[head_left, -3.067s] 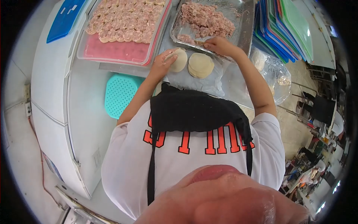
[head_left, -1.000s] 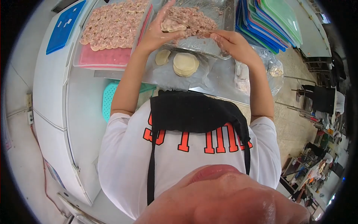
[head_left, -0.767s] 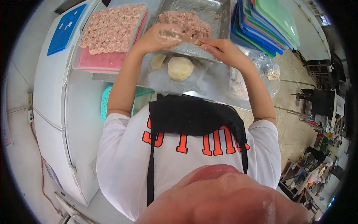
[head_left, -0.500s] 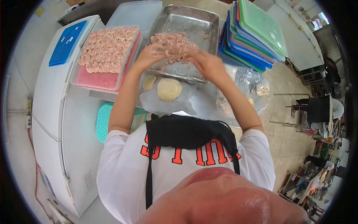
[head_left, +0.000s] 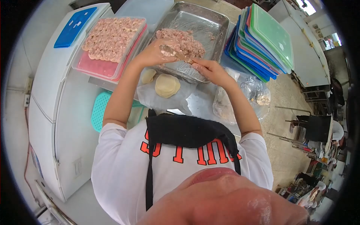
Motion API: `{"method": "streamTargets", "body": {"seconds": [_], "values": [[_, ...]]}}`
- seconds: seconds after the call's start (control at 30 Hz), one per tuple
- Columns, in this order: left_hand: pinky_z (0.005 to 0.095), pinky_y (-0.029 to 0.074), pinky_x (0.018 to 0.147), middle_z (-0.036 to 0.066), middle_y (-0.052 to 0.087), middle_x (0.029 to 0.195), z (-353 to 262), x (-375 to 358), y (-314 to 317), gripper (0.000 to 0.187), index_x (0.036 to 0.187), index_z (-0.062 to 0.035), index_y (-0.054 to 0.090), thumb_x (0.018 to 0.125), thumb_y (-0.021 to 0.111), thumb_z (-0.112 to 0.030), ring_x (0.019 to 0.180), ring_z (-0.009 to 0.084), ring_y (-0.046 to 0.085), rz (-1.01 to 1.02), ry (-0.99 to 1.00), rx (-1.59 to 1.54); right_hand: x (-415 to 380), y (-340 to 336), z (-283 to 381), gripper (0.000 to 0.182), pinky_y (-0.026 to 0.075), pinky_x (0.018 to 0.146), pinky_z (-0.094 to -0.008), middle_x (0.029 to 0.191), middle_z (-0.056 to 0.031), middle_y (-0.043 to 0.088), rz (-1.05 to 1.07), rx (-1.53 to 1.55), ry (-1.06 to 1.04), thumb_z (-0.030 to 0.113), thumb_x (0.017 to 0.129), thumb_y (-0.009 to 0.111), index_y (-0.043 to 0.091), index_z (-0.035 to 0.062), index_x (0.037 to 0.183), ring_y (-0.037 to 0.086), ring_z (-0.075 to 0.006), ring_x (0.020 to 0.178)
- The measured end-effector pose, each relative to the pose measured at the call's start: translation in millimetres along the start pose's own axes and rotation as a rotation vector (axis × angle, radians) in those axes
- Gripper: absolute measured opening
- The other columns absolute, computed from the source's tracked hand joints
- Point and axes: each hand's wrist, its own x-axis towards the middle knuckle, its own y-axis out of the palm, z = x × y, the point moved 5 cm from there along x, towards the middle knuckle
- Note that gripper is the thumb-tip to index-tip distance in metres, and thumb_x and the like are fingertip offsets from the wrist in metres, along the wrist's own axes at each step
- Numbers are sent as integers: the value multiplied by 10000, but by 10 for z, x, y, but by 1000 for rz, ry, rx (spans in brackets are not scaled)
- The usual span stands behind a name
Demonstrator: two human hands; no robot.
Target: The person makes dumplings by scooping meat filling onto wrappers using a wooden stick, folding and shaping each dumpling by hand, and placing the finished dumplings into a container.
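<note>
A small wrapper (head_left: 167,50), pale and dabbed with filling, is cupped in the left hand (head_left: 155,52), whose fingers are curled loosely around it. The right hand (head_left: 208,69) is held just beside it, its fingertips pinched on a thin stick (head_left: 183,58) whose far end lies on the wrapper. Both hands are dusted with flour and are raised over the near edge of a metal tray (head_left: 210,28).

The tray is rectangular, shiny and lined with crinkled film; a lumpy pink mound of minced filling (head_left: 183,39) is heaped at its near left part. Below the hands, a round stack of thin, smooth dough discs (head_left: 167,85) lies on a wrinkled plastic sheet (head_left: 157,99), with a single folded disc (head_left: 148,76) just to its left.

To the left of the tray, a clear plastic box (head_left: 101,67) with a pink base is seen, its far part packed with rows of small pleated dumplings (head_left: 112,37). To the right, flat lids (head_left: 268,39) in blue, red and green are piled, and a crumpled clear bag (head_left: 243,93) lies near them. A teal perforated basket (head_left: 98,112) is partly seen at the near left, beside a white chest (head_left: 56,93).
</note>
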Motion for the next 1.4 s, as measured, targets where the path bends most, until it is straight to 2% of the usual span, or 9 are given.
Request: {"method": "streamTargets", "body": {"seconds": [0.07, 0.13, 0.2, 0.53, 0.73, 0.87, 0.9, 1.03, 1.4], "values": [[345, 471, 868, 109, 655, 953, 61, -8, 69, 410, 1032, -35, 622, 727, 774, -265, 920, 211, 615, 58, 96, 21, 88, -13, -133, 330, 483, 780, -292, 1014, -159, 674, 149, -11, 2, 308, 922, 577, 639, 72, 1144, 645, -201, 866], [348, 473, 855, 122, 661, 994, 133, -51, 79, 419, 1042, -36, 619, 735, 767, -279, 919, 224, 616, 74, -227, -39, 119, -130, -21, 319, 505, 753, -332, 983, -144, 674, 75, -195, -177, 317, 909, 581, 644, 106, 1141, 655, -274, 860], [345, 470, 861, 131, 656, 1027, 231, -61, 33, 439, 1060, -34, 616, 737, 766, -291, 939, 232, 612, 35, -229, -61, 54, -242, 322, 302, 515, 712, -394, 947, -130, 670, -91, -617, -64, 314, 898, 583, 646, 125, 1123, 637, -333, 840], [321, 448, 898, 46, 640, 1056, 114, -393, -331, 495, 1080, -26, 631, 719, 793, -322, 1006, 184, 578, -231, -51, -36, 135, -263, 520, 324, 488, 783, -317, 1005, -187, 660, -59, -285, -54, 251, 919, 582, 620, 15, 1138, 647, -275, 879], [304, 482, 826, 71, 644, 1040, 223, -576, -691, 479, 1085, -15, 628, 701, 819, -229, 904, 163, 603, -7, -41, -14, 345, 420, 796, 331, 487, 823, -357, 1059, -179, 648, 73, -248, -36, 263, 907, 581, 616, 46, 1154, 628, -344, 950], [286, 484, 776, 91, 640, 1016, 415, -931, -1150, 518, 1134, -34, 607, 696, 817, -215, 867, 151, 597, -96, -108, 82, 501, 363, 734, 330, 484, 830, -347, 1057, -199, 647, -74, -406, -67, 257, 908, 587, 622, 16, 1131, 634, -331, 964], [312, 473, 803, 103, 640, 995, 524, -1042, -1287, 479, 1080, -32, 612, 704, 794, -266, 884, 191, 595, -103, -131, 38, 504, 396, 782, 313, 461, 825, -277, 1021, -167, 666, -98, -338, -19, 208, 916, 596, 616, -20, 1129, 631, -191, 915], [346, 448, 888, 156, 615, 1052, 900, -1625, -1946, 575, 1189, -56, 573, 698, 755, -294, 991, 264, 583, -274, -250, 177, 487, 588, 760, 320, 449, 829, -257, 1013, -124, 674, -165, -286, 24, 194, 913, 604, 612, -38, 1133, 600, -135, 914], [429, 471, 859, 233, 606, 1102, 1916, -2282, -2517, 547, 1234, -62, 517, 759, 699, -262, 1031, 368, 581, -424, -382, 563, 494, 902, 776, 327, 427, 797, -226, 955, -33, 643, -228, -181, 224, 198, 923, 595, 609, -29, 1158, 548, -96, 869]]}}
